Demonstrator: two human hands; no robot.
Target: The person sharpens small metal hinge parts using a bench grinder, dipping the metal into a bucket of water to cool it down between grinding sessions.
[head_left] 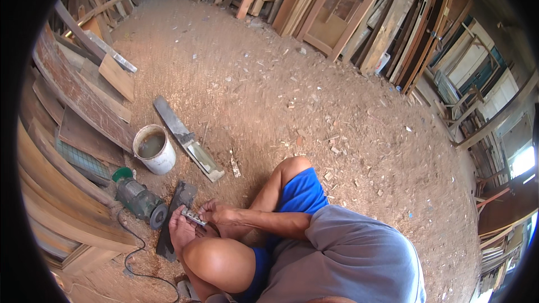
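A small flat silvery metal piece with dark spots [193,216] is between my two hands, just above a dark board [165,242] on the ground. My left hand [181,229] has its fingers closed around the near end of the piece. My right hand [215,212] pinches its other end, the fingertips partly hidden. Close by on the left lies a green power grinder [133,196] with a round grey disc [159,216] facing my hands. Its black cord [135,251] curls along the ground.
A white bucket of murky water [160,158] stands beyond the grinder. Next to it lies a narrow plank with a flat stone on it [199,157]. Stacked boards [84,202] crowd the left; leaning timber [387,28] lines the back. Wood chips litter the dirt floor [269,95].
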